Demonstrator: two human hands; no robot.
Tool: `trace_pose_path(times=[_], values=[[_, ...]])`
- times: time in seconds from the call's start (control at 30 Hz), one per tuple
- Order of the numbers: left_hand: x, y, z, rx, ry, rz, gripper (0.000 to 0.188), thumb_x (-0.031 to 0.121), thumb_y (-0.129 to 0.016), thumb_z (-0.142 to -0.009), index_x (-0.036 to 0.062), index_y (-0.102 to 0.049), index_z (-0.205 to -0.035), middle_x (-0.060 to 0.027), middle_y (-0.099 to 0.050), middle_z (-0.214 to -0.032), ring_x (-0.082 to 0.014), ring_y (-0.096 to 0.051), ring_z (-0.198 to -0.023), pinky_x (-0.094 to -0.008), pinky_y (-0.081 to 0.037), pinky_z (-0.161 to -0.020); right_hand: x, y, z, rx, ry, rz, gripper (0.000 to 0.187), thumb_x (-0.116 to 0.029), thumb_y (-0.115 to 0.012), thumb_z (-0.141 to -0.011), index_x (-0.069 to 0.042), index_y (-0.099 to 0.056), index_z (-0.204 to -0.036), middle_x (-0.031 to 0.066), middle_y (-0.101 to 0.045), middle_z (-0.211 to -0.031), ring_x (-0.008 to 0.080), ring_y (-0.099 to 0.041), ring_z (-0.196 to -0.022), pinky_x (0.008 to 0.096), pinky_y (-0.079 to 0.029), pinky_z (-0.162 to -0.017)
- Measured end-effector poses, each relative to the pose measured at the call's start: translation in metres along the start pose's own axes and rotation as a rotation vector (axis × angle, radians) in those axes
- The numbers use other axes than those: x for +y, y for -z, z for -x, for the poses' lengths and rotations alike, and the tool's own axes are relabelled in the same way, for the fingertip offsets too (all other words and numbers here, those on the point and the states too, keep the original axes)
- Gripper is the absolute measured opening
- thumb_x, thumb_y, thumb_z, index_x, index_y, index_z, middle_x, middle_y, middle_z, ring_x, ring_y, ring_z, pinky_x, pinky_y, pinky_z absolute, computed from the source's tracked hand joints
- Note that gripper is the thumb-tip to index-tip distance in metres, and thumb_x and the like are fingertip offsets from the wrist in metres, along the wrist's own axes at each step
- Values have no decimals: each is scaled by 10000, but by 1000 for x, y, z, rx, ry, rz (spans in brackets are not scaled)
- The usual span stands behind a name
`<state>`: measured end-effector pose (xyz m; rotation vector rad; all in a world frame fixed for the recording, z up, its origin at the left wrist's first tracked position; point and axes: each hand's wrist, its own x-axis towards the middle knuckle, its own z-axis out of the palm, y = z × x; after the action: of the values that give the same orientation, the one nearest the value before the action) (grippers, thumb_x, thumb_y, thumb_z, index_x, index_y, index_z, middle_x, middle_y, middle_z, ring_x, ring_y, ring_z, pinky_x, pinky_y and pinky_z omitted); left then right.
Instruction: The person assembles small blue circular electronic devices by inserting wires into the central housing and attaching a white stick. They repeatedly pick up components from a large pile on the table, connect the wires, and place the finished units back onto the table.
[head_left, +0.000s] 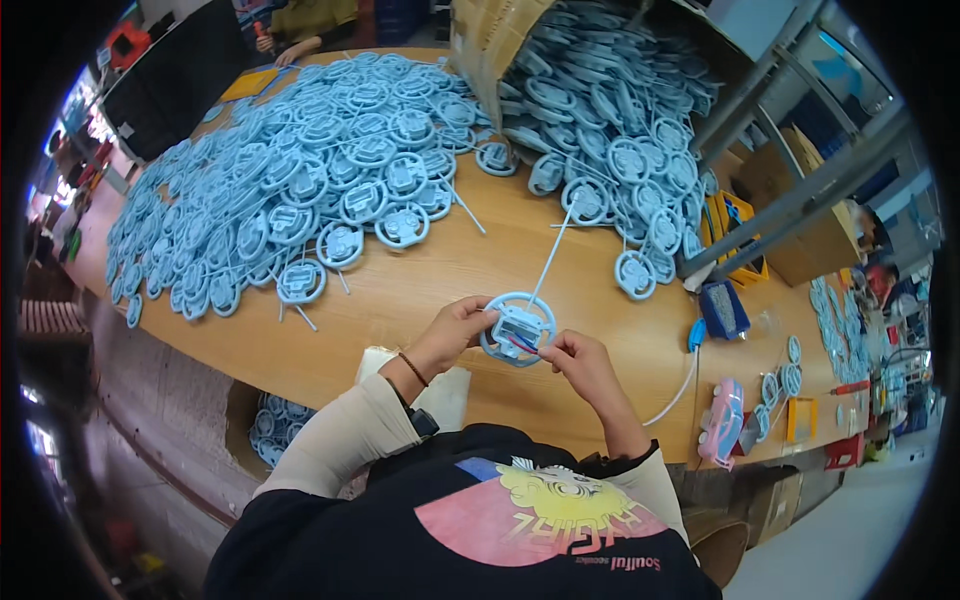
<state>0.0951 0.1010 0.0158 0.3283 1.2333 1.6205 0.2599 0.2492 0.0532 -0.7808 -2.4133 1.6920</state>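
Above the near edge of the table I hold a light blue toy steering wheel [518,326] with its open back facing up. A long thin light blue rod [553,262] reaches away from it. Red and blue wires [523,344] show in its hub. My left hand [458,332] is closed on the left side of the rim, thumb on top. My right hand [584,368] pinches at the lower right, by the rim and the wires; whether its fingertips also grip a wire, I cannot tell.
A broad heap of similar wheels [330,170] covers the table's far left. More spill from a cardboard box [490,45] at the back. Metal bars [790,190], a dark blue block [722,310] and a pink toy car [720,422] are on the right. Another person's hand [290,52] is at the far side.
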Motion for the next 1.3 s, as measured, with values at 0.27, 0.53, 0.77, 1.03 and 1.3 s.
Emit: trace_pose_path(times=[0.27, 0.53, 0.77, 1.03, 1.3], values=[[-3, 1, -2, -161, 88, 29, 277, 210, -516, -888, 14, -523, -1084, -35, -582, -934, -113, -571, -809, -272, -489, -744, -4, 5, 10, 73, 20, -95, 163, -116, -659, -760, -21, -530, -792, 18, -542, -609, 80, -518, -541, 213, -388, -473], [4, 3, 6, -280, 74, 149, 380, 332, -462, -901, 25, -495, -1123, -89, -569, -1057, -179, -559, -955, -355, -451, -865, -11, 9, 4, 16, 83, -20, 204, -125, -673, -741, -35, -493, -776, 30, -543, -611, 96, -532, -535, 238, -407, -471], [-14, 0, -3, -335, 172, 389, 466, 390, -423, -896, 48, -415, -1211, -135, -518, -1170, -262, -512, -1075, -430, -406, -934, -3, -2, 6, 22, 53, -59, 196, -133, -670, -736, -41, -498, -753, 34, -549, -617, 107, -537, -529, 243, -419, -478], [-20, 1, -3, -245, 152, 423, 463, 384, -422, -898, 32, -420, -1200, -131, -531, -1154, -243, -524, -1060, -403, -406, -939, 10, -10, -7, 11, 65, -75, 194, -141, -663, -742, -38, -499, -746, 39, -547, -620, 114, -537, -523, 242, -419, -479], [-13, 7, -10, -199, 133, 353, 468, 409, -421, -893, 54, -422, -1197, -114, -538, -1143, -231, -533, -1043, -393, -426, -915, -1, -11, -10, 43, 116, -20, 191, -156, -663, -747, -40, -511, -749, 39, -551, -605, 113, -536, -527, 250, -409, -478]])
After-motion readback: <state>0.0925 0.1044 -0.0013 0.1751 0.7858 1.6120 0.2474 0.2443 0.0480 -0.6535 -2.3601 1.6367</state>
